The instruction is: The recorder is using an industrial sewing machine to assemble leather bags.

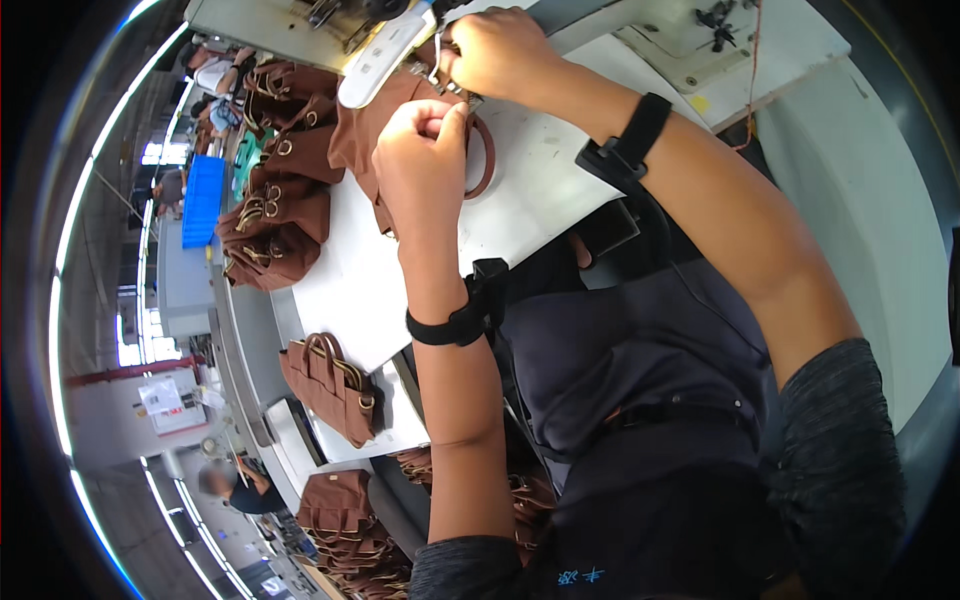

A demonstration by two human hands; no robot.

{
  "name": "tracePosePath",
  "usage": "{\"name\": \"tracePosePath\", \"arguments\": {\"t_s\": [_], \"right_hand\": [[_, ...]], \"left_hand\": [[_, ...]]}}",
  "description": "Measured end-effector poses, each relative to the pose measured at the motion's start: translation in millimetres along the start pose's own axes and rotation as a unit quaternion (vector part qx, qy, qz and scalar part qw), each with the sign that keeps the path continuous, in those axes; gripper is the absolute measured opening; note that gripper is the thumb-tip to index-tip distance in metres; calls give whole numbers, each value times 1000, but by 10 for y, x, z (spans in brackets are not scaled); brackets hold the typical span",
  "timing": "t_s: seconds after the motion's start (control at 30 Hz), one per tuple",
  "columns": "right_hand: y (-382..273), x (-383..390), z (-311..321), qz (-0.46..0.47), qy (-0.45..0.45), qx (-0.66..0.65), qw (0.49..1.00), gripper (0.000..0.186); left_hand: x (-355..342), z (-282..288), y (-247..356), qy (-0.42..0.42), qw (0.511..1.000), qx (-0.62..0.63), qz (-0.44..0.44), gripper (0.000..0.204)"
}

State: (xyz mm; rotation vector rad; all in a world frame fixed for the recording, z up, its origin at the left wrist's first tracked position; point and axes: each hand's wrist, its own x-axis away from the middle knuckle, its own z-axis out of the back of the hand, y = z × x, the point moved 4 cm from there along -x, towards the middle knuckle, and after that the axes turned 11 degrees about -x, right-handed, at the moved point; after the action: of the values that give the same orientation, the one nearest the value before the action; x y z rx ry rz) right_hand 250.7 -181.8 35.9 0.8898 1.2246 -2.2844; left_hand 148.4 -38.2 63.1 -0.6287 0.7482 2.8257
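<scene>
A brown bag (358, 135) lies under the head of a sewing machine (385, 62), its rounded handle (486, 160) sticking out over the white table. My left hand (422, 150) is closed on the bag by the machine's metal parts, with thumb and forefinger pinched together. Just beyond it on the right, my right hand (500, 55) has its fingers curled in close to the needle area. What those right fingers hold is hidden behind the hand and the machine. Both wrists wear black straps with small boxes.
Several brown bags with metal rings (275, 215) are piled at the table's left edge. A finished-looking brown bag (330, 385) stands on a lower surface, and more brown pieces (345, 520) are stacked below. A blue bin (203, 200) and other people are farther left.
</scene>
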Motion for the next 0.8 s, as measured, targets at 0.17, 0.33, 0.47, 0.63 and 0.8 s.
{"name": "tracePosePath", "arguments": {"t_s": [0.17,0.33,0.47,0.63,0.8], "right_hand": [[43,-5,-112,19,16,35,999,30],[-1,68,-17,47,54,28,997,28],[-42,87,107,26,-2,-8,1000,28],[-81,83,161,23,-14,3,1000,34],[-90,65,180,-2,-24,-13,1000,27]], "left_hand": [[-123,90,-170,-24,996,72,54,15],[-306,148,-345,-101,991,62,53,14],[-483,207,-523,-149,988,24,20,16],[-378,541,-600,-19,977,-201,74,23],[167,123,-23,148,954,-151,-213,43]]}}
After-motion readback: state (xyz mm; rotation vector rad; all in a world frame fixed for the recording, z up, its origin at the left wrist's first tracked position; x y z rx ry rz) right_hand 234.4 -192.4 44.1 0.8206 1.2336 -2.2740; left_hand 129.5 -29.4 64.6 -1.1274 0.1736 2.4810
